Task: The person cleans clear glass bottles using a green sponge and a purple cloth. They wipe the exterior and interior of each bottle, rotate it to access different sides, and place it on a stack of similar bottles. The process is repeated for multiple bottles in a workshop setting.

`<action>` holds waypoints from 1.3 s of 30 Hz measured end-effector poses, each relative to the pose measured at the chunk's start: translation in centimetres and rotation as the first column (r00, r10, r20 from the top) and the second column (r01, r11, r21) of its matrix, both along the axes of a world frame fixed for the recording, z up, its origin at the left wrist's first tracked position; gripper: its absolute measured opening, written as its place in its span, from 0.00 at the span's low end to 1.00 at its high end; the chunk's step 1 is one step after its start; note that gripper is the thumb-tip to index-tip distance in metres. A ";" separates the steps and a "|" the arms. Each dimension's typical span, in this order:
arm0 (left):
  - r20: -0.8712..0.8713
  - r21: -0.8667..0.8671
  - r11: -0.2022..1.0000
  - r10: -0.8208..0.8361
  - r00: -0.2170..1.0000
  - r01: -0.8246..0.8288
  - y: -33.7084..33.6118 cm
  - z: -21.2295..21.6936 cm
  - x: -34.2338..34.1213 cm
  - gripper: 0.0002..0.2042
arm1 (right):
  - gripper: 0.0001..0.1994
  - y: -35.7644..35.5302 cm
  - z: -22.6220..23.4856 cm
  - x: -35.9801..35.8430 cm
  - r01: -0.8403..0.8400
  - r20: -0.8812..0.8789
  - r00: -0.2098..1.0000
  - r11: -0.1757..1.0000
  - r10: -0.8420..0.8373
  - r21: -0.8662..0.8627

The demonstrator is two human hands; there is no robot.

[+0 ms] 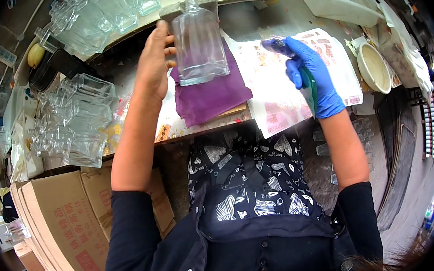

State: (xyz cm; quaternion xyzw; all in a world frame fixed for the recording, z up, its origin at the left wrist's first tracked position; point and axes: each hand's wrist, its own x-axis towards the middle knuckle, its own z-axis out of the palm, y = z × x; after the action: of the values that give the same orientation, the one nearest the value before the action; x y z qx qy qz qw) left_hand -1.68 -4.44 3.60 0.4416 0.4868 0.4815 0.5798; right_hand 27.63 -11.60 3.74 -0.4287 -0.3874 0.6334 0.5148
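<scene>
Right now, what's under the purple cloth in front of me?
A thin tan edge, perhaps of a board, shows under the purple cloth at its near right side. Whatever else lies beneath is covered and can't be seen.

A clear glass bottle (200, 45), flat-sided and rectangular with angled shoulders and a short, narrow neck, is at 12 o'clock in the view, its neck toward 12 and its base toward 6. At 3 o'clock from it is a small, shiny, purplish object (275, 45), blurred. At 4 o'clock is a green object (311, 89), partly hidden; whether these two join is unclear.
</scene>
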 end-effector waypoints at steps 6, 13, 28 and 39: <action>0.424 0.009 0.962 -0.250 0.871 0.272 2.1 -5.9 1.1 0.34 | 0.17 1.7 -4.1 -4.2 -0.066 -0.374 0.926 0.997 0.043 -0.050; 0.499 -0.013 0.906 -0.361 0.788 0.424 3.4 -4.8 3.6 0.45 | 0.18 1.3 -3.9 -2.4 0.000 -0.458 0.889 0.999 -0.019 -0.042; -0.052 -0.023 0.989 -0.147 0.988 0.146 1.7 0.1 2.0 0.36 | 0.16 0.1 -8.4 -1.4 0.060 -0.516 0.856 0.993 0.002 0.104; -0.538 0.117 0.947 -0.192 0.821 0.299 4.3 1.5 4.6 0.48 | 0.17 0.7 -3.0 -5.3 -0.059 -0.168 0.983 0.996 0.068 0.061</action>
State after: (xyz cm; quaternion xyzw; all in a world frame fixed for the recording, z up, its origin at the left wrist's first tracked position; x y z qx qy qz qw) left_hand 2.94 -0.10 5.13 0.6693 0.5140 0.3107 0.4374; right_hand 22.33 -10.90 0.77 -0.3459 -0.3729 0.6729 0.5372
